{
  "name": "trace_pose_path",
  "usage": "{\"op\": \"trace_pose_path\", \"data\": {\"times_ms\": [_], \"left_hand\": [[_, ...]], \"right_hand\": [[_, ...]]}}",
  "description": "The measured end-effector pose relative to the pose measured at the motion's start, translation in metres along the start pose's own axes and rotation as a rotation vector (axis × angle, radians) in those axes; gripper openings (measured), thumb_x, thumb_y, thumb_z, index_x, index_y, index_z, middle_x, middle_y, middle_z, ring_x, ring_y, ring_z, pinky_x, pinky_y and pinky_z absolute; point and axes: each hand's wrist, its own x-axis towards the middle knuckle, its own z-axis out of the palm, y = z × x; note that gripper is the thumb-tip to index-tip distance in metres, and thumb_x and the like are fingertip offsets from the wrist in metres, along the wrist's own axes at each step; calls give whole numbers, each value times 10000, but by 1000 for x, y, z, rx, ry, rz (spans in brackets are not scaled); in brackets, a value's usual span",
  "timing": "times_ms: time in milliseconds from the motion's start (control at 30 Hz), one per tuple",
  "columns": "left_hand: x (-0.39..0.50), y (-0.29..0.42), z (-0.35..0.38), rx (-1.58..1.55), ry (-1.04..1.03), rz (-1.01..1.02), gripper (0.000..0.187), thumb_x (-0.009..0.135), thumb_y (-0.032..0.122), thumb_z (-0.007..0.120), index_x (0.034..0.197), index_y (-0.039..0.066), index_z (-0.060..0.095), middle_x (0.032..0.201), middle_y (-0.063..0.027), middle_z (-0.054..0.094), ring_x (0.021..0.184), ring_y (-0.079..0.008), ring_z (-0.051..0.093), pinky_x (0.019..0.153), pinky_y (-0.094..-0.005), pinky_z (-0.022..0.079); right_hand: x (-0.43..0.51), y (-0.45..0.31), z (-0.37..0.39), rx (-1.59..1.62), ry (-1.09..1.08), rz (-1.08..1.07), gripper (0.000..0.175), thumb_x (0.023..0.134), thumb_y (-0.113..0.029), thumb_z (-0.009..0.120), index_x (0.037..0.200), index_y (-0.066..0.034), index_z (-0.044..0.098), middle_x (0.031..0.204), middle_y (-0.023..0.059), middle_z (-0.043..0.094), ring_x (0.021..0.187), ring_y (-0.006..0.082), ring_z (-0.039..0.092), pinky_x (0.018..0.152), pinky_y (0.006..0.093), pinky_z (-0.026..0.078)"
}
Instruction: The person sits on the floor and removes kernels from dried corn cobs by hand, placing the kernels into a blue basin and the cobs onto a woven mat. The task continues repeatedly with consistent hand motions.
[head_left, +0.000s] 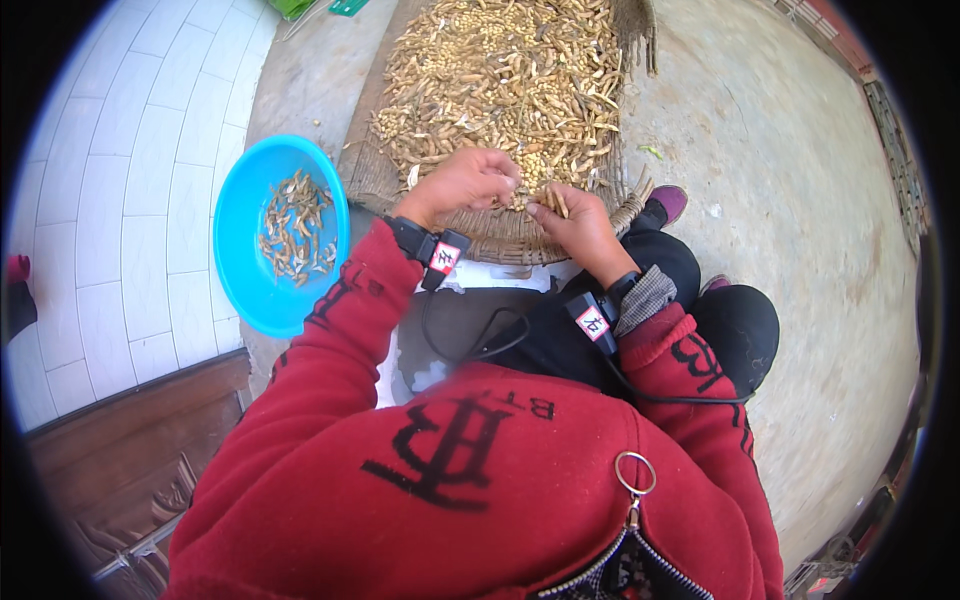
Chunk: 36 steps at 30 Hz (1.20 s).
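A woven wicker tray (540, 238) lies before me, spread with dried bean pods (465, 97) and loose pale yellow beans (534, 169). Over its near edge, my right hand (581, 225) pinches a few brown bean pods (555, 201) between thumb and fingers. Just left of it is my left hand (469, 180), its fingers curled above the beans. Whether anything sits inside those fingers is hidden. Both wrists wear a black strapped device with a labelled tag.
A blue plastic basin (281, 311) with brown pods and husks (296, 232) stands left of the tray, near a white tiled wall (142, 187). A brown wooden door (112, 465) is at lower left. Concrete floor (750, 150) extends to the right. Black cables (480, 352) hang from the wrist devices.
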Motion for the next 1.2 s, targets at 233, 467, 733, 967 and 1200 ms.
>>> {"op": "trace_pose_path", "data": {"times_ms": [233, 467, 733, 967, 1200], "left_hand": [[28, -41, -16, 867, 89, 160, 260, 703, 148, 626, 925, 19, 584, 674, -76, 597, 582, -144, 566, 554, -283, 452], [42, -39, -10, 891, -73, -121, 164, 654, 104, 627, 778, 4, 586, 637, -104, 595, 557, -183, 589, 526, -313, 448], [31, -35, -15, 664, -51, -169, 134, 744, 147, 584, 798, 25, 592, 559, -18, 525, 459, -100, 478, 436, -256, 379], [0, -21, -4, 136, 52, -162, 151, 839, 161, 542, 924, 40, 574, 560, 32, 463, 406, -22, 345, 360, -175, 239], [-14, -13, 27, -211, -34, -44, 173, 857, 187, 524, 981, 69, 550, 601, 57, 439, 448, -2, 333, 384, -147, 238]], "right_hand": [[-2, -7, -12, 576, 123, 166, 138, 802, -105, 633, 907, -23, 599, 752, -39, 583, 662, 27, 503, 596, 191, 428], [-3, -9, -13, 593, 135, 149, 161, 797, -104, 639, 925, -23, 586, 762, -37, 581, 668, 28, 506, 597, 186, 428], [-3, -9, -14, 603, 140, 192, 168, 792, -116, 648, 919, -23, 588, 744, -43, 572, 646, 28, 489, 578, 185, 411], [-4, -14, -12, 534, 138, 147, 137, 812, -165, 627, 884, -74, 555, 629, -57, 508, 464, 25, 398, 404, 172, 310], [-4, -1, -9, 465, 83, 236, 185, 800, -145, 629, 949, -43, 590, 661, -19, 568, 470, 28, 432, 403, 192, 343]]}}
